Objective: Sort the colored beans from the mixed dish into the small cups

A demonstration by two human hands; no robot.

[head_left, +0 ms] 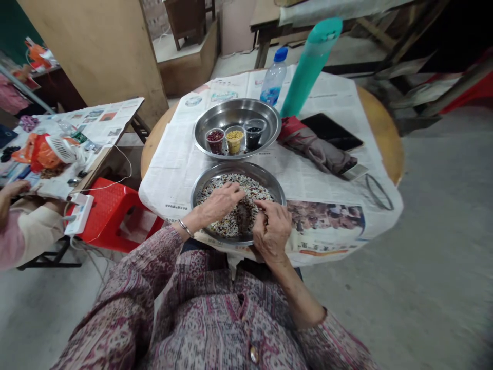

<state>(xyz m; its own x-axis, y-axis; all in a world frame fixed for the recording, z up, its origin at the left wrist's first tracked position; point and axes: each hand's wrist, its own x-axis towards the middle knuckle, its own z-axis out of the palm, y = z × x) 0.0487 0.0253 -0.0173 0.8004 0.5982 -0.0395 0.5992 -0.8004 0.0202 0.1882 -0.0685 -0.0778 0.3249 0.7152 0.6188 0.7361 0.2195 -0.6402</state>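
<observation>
My left hand [220, 201] has its fingers half bent over the mixed grains [263, 189]; my right hand [274, 230] curls at four o'clock on the steel basin [278, 191] holding them. Whether either pinches any, I cannot tell. At twelve o'clock, a second basin [210, 112] holds three cups [234, 141]; a bottle [274, 77] stands at one o'clock.

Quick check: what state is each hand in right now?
Left hand: fingers bent over mixed grains; any pinch cannot be told.
Right hand: fingers curled over the nearer steel basin; any hold cannot be told.
</observation>
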